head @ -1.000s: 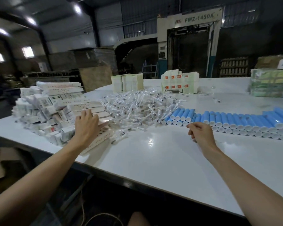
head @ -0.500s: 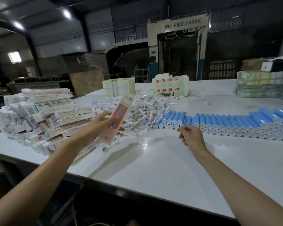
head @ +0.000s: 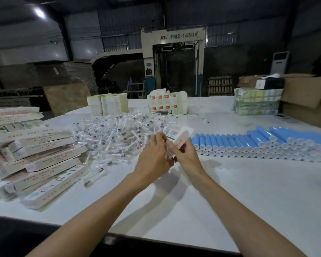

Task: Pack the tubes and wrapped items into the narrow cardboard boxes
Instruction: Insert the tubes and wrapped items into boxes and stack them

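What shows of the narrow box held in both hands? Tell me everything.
The narrow cardboard box is a pale, slim carton, somewhat blurred. One face is cream with small red marks; the adjoining face bears a barcode and a green band. It is tilted above the white table, its far end pointing up and right. The left hand and right hand both grip its lower end. Whether its ends are open cannot be told.
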Demonstrator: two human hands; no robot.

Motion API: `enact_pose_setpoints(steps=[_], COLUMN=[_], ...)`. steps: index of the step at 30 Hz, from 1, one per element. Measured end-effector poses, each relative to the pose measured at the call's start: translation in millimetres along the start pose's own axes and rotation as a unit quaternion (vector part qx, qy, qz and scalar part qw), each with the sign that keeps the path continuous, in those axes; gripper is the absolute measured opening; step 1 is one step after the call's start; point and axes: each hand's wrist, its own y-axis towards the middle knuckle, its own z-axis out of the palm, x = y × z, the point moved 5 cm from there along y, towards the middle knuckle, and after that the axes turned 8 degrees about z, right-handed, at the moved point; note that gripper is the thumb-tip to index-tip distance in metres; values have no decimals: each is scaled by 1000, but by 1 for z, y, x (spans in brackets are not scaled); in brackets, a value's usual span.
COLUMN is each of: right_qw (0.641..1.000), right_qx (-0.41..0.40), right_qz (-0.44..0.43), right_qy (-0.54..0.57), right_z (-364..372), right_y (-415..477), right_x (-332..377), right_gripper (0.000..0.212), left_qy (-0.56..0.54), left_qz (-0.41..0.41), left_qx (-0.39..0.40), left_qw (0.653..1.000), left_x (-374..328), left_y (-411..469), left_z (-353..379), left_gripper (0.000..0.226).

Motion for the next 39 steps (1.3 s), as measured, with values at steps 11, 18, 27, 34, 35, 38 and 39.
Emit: enact_pose_setpoints(steps=[11, 18, 27, 34, 35, 38, 39], right_qw=[997, 921, 733, 712, 708, 719, 724], right_qx=[2, -185, -66, -82, -87, -94, -97], right_qz=[59, -16, -29, -23, -9, 52, 68], right_qy=[43, -342, -676, -697, -701, -687, -679], right_z=[-21, -50, -44, -7, -4, 4, 6], right_y=[12, 37, 100, 124, 128, 142, 147], right_x=[-7, 0, -11, -15, -15, -10, -9], right_gripper=[26, 30, 46, 33, 28, 31, 30], left_qy=[-576, -617, -592, -612, -616, -626, -629], left_qz=[-153, -172, -244, -221, -213, -193, -187], left_qx=[167, -22, -109, -90, -85, -76, -75], left_qw=[785, 768, 761, 754, 753, 752, 751], left_x=[16, 63, 92, 81, 80, 77, 77], left_y=[4, 1, -2, -4, -4, -3, -2], left_z=[33, 32, 34, 38, 37, 35, 35], left_gripper=[46, 33, 28, 30, 30, 29, 28])
